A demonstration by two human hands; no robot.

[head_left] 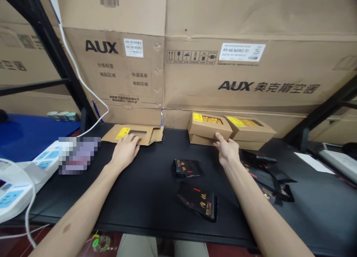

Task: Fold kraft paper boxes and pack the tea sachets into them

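My left hand (125, 150) rests palm down on a flat kraft-paper box blank (150, 135), which has a yellow label and a small window. My right hand (227, 150) touches the front of a kraft box with a window (209, 126), and its fingers are partly hidden behind the box. That box sits on another kraft box (199, 140), beside a third windowed box (249, 129). Black sachets with red and gold print lie nearer me: one (186, 168), another (198, 202), and a loose heap (267, 175) right of my right wrist.
Everything lies on a black tabletop (150, 197). Large AUX cardboard cartons (240, 64) stand behind it. At left are a white power strip (25, 182), a white cable (83, 82) and a pixelated object (78, 155). White paper (314, 162) lies at right.
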